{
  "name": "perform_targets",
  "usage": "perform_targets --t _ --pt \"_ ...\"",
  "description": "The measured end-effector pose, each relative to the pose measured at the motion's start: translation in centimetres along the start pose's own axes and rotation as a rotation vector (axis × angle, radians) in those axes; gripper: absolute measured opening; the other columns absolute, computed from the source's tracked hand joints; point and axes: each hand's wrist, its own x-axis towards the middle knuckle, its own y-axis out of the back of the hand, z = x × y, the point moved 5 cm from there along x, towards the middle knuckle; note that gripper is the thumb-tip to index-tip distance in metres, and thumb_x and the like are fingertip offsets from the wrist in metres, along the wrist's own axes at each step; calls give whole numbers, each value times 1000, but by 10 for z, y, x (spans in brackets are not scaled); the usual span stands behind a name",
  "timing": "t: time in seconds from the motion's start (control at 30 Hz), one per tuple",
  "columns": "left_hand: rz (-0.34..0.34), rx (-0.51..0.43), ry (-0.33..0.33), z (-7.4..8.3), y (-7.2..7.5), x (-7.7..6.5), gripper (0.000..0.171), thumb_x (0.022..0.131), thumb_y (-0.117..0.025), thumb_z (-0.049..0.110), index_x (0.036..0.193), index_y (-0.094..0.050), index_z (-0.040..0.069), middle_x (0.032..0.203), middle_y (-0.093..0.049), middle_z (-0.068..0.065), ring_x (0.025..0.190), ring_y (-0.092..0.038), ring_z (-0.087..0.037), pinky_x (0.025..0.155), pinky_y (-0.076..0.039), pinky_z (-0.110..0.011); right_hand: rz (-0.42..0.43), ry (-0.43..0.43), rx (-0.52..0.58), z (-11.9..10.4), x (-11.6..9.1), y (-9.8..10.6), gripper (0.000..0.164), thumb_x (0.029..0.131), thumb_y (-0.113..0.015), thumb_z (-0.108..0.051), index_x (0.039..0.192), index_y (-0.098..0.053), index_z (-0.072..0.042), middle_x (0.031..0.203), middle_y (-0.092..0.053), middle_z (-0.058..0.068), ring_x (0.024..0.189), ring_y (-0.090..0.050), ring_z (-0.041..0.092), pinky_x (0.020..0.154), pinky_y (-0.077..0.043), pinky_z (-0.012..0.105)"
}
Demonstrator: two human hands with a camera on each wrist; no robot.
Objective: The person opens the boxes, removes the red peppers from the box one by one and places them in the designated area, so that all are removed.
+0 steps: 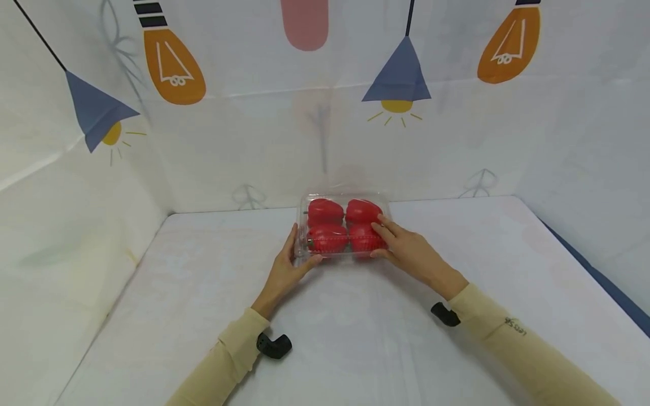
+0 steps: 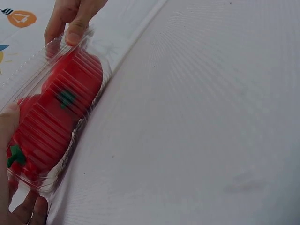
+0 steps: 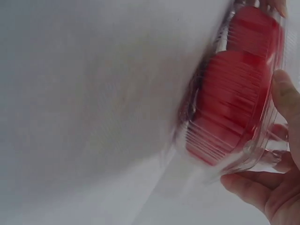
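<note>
A clear plastic clamshell box (image 1: 344, 195) sits at the far middle of the white table, with several red bell peppers (image 1: 327, 239) in two rows inside. Green stems (image 2: 66, 98) show through its ribbed wall in the left wrist view. My left hand (image 1: 285, 274) grips the near left corner, thumb at the front edge and fingers along the left side. On the right side my right hand (image 1: 413, 254) holds the box, fingers over the lid's right edge and thumb near the front. The right wrist view shows the right hand's fingers (image 3: 248, 187) at the box's end.
The box stands close to the table's back edge, before a white fabric wall (image 1: 244, 141) printed with lamps and bulbs. White fabric also hangs at the left and right. A black wrist-worn piece (image 1: 274, 346) sticks out by each sleeve, above the white tabletop (image 1: 350, 338).
</note>
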Motion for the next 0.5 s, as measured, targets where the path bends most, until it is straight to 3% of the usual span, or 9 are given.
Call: perform_targets --t 0.23,0.5 --pt "-1 -27 -9 2 1 2 94 81 -70 44 152 -9 32 157 -20 4 143 -27 -23 112 -31 -45 -63 50 -129 -2 3 -3 64 85 -67 -31 136 -45 1 140 -44 27 116 -56 43 72 -57 43" --pt "-7 -37 -8 0 2 -1 94 81 -71 41 152 -10 33 157 -21 2 141 -30 -24 111 -32 -46 -86 104 -139 -6 0 -4 62 87 -67 -20 139 -39 -2 141 -39 31 111 -56 49 67 -57 43"
